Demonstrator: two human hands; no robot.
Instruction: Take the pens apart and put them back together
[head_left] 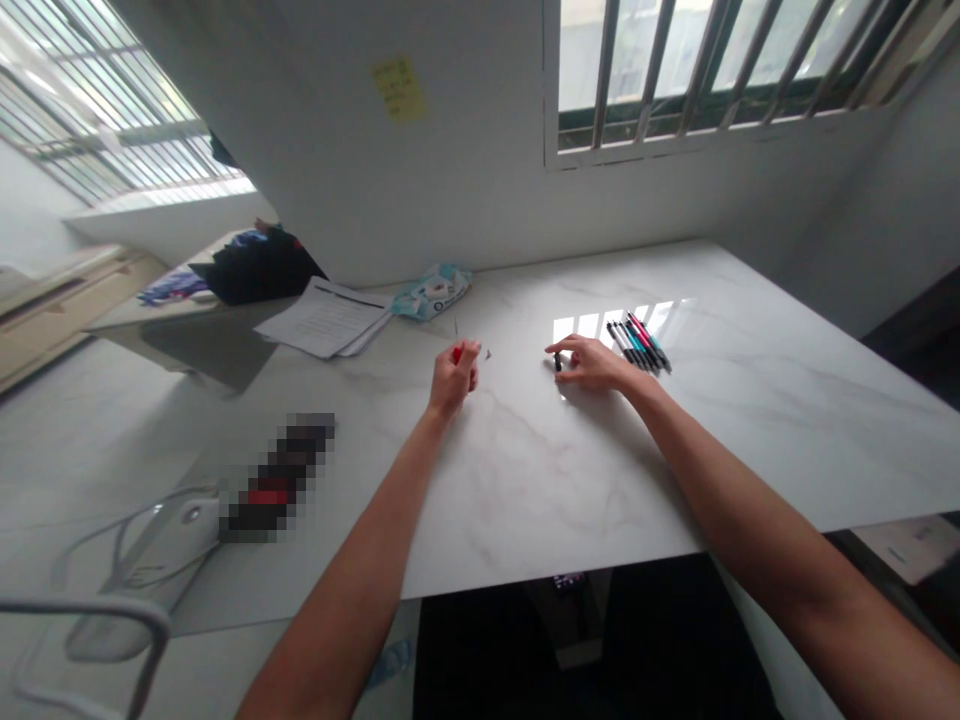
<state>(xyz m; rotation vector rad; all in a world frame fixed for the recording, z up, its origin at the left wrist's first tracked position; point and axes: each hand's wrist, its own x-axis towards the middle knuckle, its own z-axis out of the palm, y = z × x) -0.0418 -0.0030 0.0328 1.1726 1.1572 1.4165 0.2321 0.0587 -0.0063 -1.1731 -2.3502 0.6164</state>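
Note:
My left hand (453,380) is closed in a fist around a red pen part (457,354), and only its red end shows above the fingers. A thin, upright line like a refill (456,326) rises just over that fist. My right hand (589,362) rests on the table with thumb and fingers around a small black pen part (557,361). Between the hands lies a tiny dark metallic piece (488,354), too small to name. Just right of my right hand, several click pens (639,342) lie side by side in black, white, teal and red.
The white marbled table (510,490) meets the wall at the back. A blue-and-white wipes packet (433,292) and printed papers (326,318) lie at the back left. Nearer on the left are a blurred-out dark object (281,480) and a white device (169,535) with cables.

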